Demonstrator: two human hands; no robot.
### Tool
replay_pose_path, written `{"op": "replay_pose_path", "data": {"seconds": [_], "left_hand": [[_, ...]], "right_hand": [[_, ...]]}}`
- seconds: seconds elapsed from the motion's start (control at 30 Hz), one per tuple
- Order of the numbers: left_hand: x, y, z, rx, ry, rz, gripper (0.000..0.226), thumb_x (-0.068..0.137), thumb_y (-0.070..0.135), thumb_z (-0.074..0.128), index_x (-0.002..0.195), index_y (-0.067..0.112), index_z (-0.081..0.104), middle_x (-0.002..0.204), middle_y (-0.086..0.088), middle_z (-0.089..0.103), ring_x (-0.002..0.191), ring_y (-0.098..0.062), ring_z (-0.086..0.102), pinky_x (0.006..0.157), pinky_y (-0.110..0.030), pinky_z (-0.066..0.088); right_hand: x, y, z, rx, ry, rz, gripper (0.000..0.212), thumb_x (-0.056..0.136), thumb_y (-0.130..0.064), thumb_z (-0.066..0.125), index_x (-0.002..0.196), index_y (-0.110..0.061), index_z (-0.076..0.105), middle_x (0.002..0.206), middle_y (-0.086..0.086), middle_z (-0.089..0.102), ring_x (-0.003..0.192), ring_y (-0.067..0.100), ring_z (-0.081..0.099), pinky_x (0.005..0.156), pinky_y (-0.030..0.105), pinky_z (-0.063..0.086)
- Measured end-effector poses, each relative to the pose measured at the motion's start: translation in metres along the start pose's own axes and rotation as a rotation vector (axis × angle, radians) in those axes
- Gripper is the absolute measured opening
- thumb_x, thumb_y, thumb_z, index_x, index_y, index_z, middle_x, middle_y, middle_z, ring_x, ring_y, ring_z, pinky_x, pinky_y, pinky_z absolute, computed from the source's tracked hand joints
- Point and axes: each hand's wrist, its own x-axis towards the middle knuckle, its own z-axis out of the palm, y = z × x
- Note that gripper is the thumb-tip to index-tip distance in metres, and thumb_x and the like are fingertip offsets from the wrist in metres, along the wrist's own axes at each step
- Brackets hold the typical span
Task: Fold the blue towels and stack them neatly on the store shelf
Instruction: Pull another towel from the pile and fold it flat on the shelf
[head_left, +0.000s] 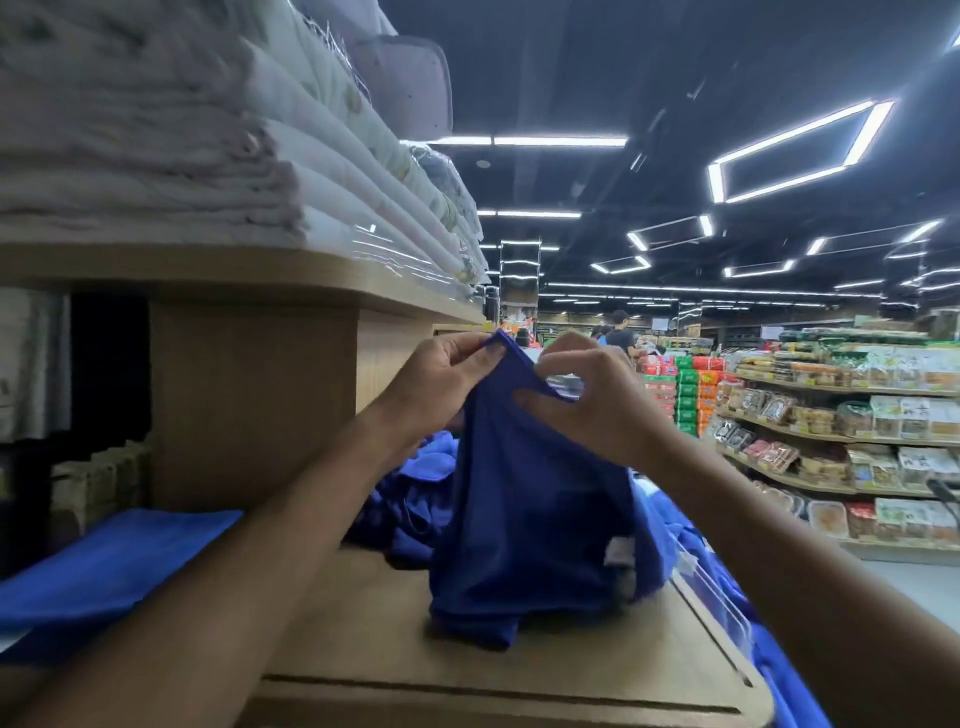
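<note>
Hanging below both grips: blue towel

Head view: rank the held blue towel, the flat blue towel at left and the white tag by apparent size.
Largest, unsure between them: held blue towel and flat blue towel; the flat one is nearer and partly hidden.
Smallest: white tag.

Supermarket, packaged food shelves, stacked linens
</note>
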Motion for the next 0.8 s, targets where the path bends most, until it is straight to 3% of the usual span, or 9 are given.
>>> {"op": "replay_pose_path", "data": {"seconds": [0.03,0.1,0.23,0.3,0.37,0.47,0.53,0.7,0.8], "left_hand": [[0.002,0.013,0.000,0.010,-0.008,0.008,0.026,0.104,0.016,0.053,0.113,-0.002,0.070,0.084,-0.002,0.075,0.065,-0.006,0.067,0.053,-0.016,0.050],[0.005,0.037,0.001,0.061,-0.003,0.041,0.024,0.104,0.021,0.055,0.108,0.006,0.073,0.094,-0.007,0.076,0.078,-0.011,0.069,0.061,-0.022,0.054],[0.011,0.081,0.002,0.106,0.066,0.063,0.024,0.103,0.027,0.057,0.108,0.011,0.074,0.108,-0.016,0.075,0.087,-0.021,0.068,0.076,-0.040,0.055],[0.012,0.099,0.000,0.126,0.108,0.083,0.023,0.102,0.027,0.058,0.106,0.011,0.075,0.100,-0.012,0.076,0.084,-0.019,0.069,0.072,-0.034,0.055],[0.010,0.114,-0.003,0.146,0.134,0.114,0.022,0.102,0.027,0.059,0.100,0.012,0.076,0.093,-0.008,0.076,0.079,-0.017,0.069,0.068,-0.029,0.054],[0.007,0.133,-0.009,0.153,0.188,0.160,0.021,0.101,0.026,0.061,0.093,0.015,0.077,0.089,-0.005,0.076,0.076,-0.015,0.070,0.069,-0.026,0.054],[0.003,0.144,-0.016,0.179,0.212,0.191,0.023,0.101,0.027,0.061,0.089,0.015,0.077,0.086,-0.002,0.076,0.074,-0.012,0.069,0.069,-0.025,0.054],[-0.009,0.161,-0.044,0.321,0.270,0.296,0.026,0.101,0.027,0.059,0.099,0.008,0.076,0.102,-0.013,0.076,0.085,-0.014,0.064,0.080,-0.033,0.051],[-0.018,0.167,-0.064,0.488,0.322,0.425,0.023,0.102,0.026,0.057,0.088,0.015,0.072,0.078,0.015,0.069,0.073,0.003,0.055,0.073,-0.024,0.045]], "right_hand": [[0.008,-0.005,-0.012,0.047,-0.050,0.001,0.016,0.080,-0.023,0.083,0.077,-0.010,0.075,0.089,0.007,0.067,0.084,0.024,0.062,0.080,0.037,0.049],[0.022,-0.015,-0.031,0.085,-0.136,0.058,0.016,0.082,-0.017,0.082,0.079,-0.003,0.075,0.089,0.015,0.065,0.078,0.028,0.062,0.074,0.037,0.051],[0.035,-0.032,-0.061,0.104,-0.186,0.202,0.014,0.077,-0.021,0.070,0.084,-0.012,0.078,0.082,0.009,0.072,0.072,0.020,0.067,0.073,0.040,0.056],[0.037,-0.040,-0.075,0.083,-0.237,0.227,0.029,0.071,-0.027,0.062,0.084,-0.006,0.075,0.080,0.011,0.072,0.073,0.020,0.067,0.072,0.040,0.056],[0.038,-0.049,-0.087,0.051,-0.281,0.236,0.040,0.064,-0.032,0.056,0.082,0.002,0.069,0.067,0.005,0.060,0.063,0.012,0.054,0.059,0.036,0.047],[0.035,-0.061,-0.102,0.050,-0.335,0.273,0.039,0.061,-0.031,0.055,0.073,0.005,0.060,0.059,-0.004,0.043,0.053,0.008,0.040,0.050,0.024,0.031],[0.030,-0.070,-0.110,0.115,-0.388,0.300,0.038,0.063,-0.028,0.056,0.076,0.007,0.062,0.059,-0.003,0.048,0.050,0.005,0.044,0.047,0.019,0.036],[0.017,-0.082,-0.125,0.184,-0.578,0.362,0.031,0.071,-0.028,0.061,0.083,-0.003,0.073,0.079,0.004,0.068,0.073,0.008,0.063,0.069,0.027,0.055],[0.003,-0.080,-0.127,0.216,-0.694,0.380,0.015,0.082,-0.019,0.068,0.081,-0.007,0.076,0.082,0.005,0.075,0.073,0.011,0.067,0.074,0.033,0.052]]}}
